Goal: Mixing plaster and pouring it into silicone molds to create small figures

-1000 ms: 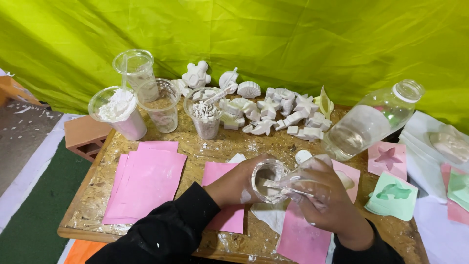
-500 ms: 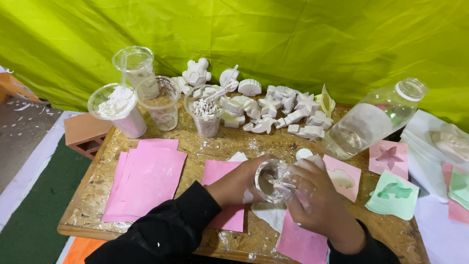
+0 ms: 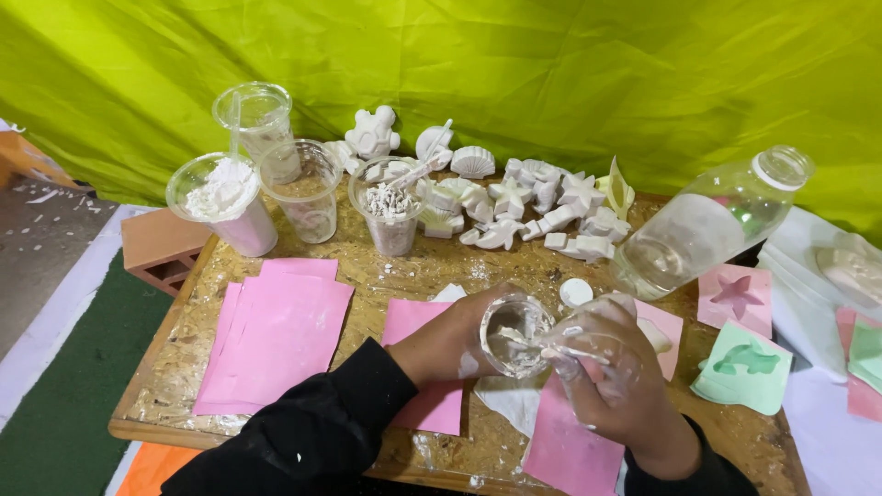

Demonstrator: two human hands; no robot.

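2 hands grip 2 clear plastic cups over the chipboard table (image 3: 276,441): left hand (image 3: 450,344) holds the round cup (image 3: 514,335), right hand (image 3: 620,404) holds the tilted cup (image 3: 597,344).

A chipboard table (image 3: 230,312) carries pink paper sheets (image 3: 276,340) at nine o'clock, clear plastic cups (image 3: 303,188) at eleven, white plaster figures (image 3: 524,207) at twelve, a tilted clear bottle (image 3: 707,225) at two and a green fish mould (image 3: 746,366) at three.

A yellow-green cloth backdrop (image 3: 551,64) hangs behind the chipboard table (image 3: 184,349) (green mat (image 3: 64,422) on the floor beside).
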